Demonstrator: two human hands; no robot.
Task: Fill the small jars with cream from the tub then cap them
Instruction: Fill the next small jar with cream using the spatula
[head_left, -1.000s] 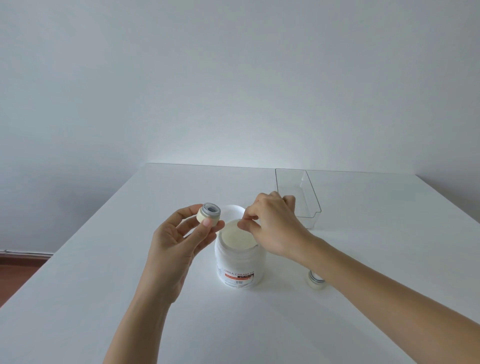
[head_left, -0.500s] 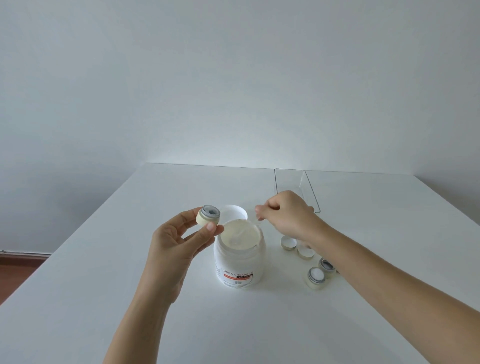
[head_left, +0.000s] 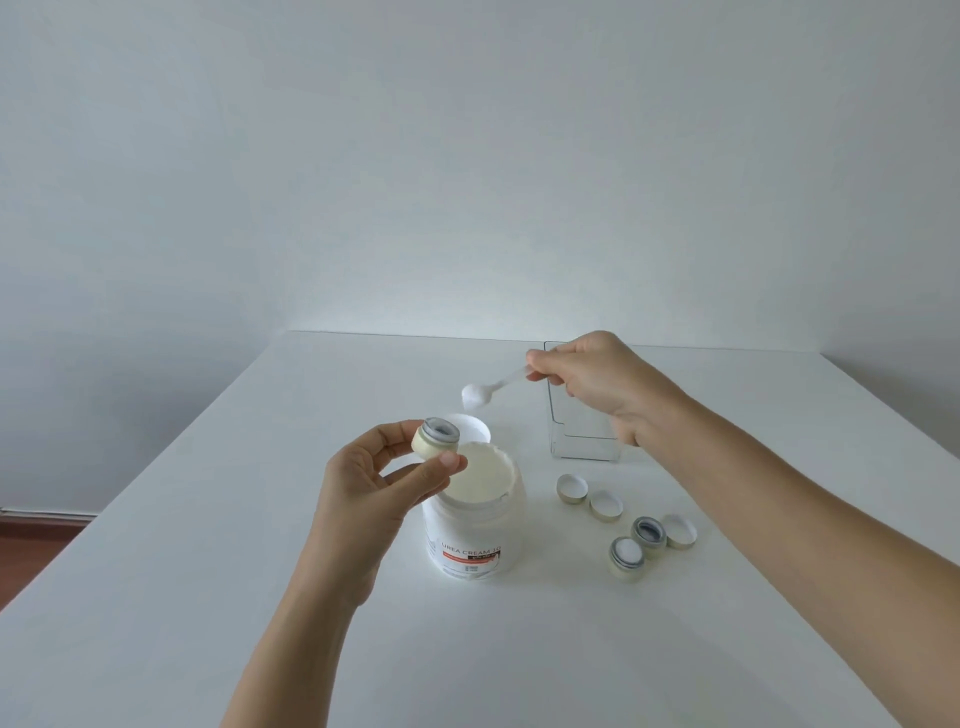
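L hand: left hand (head_left: 374, 483) is pinching a small cream-coloured jar w/ grey threaded neck (head_left: 436, 439) btwn thumb and fingertips, mouth facing up and tilted a bit toward cam, held just above the near-left rim of the tub.
R hand: right hand (head_left: 592, 382) is clamped on the handle of a small white plastic spoon (head_left: 488, 392), fingers curled round it; bowl end is carrying a white blob of cream.
Tub: big white round plastic cream tub w/ orange label band (head_left: 475, 525) is standing open on the white table (head_left: 182, 571), cream surface showing; its white lid (head_left: 475, 428) is lying just behind it.
Key relation: spoon bowl is sitting up and to the right of the held jar, apart from it, above the tub's far side. Spoon's long axis is running from R hand down-left, bowl pointing at the jar. R hand looks like the mover, L hand the holder; likely a short down-left travel to the jar mouth.
Other jars: two more uncapped small jars (head_left: 628, 557) are touching each other right of the tub; front one looks white inside, prob filled, can't confirm.
Caps: three loose round caps (head_left: 605, 505) are lying near those jars, undersides up.
Room: path btwn spoon and jar is open air. Clear plastic bin (head_left: 582, 441) is standing behind R hand, off the path.
Risk: jar mouth looks narrow vs the blob, so cream may be smearing the threads.
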